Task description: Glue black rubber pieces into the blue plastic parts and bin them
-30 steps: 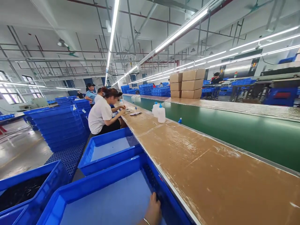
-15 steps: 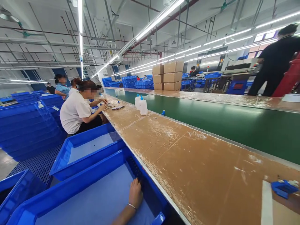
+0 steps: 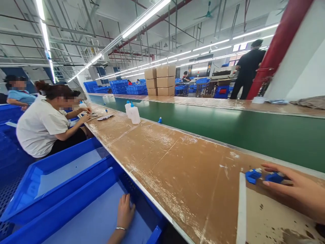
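long brown-topped workbench [image 3: 177,169], 2 white squeeze bottles [image 3: 135,116], blue plastic parts [image 3: 253,176]

A worker's bare left hand [image 3: 125,211] and forearm [image 3: 114,238] appear at near left, a thin silver-coloured bangle [image 3: 121,228] circling the wrist. At near right, the bare right hand [image 3: 297,189] shows long, slender fingers [image 3: 276,168] with short, neatly trimmed, pale nails [image 3: 265,183], the wrist running out of frame.

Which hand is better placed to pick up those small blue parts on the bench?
Probably the right hand: it is at the small blue plastic parts on the workbench, while the left hand sits low inside the blue bin, away from them.
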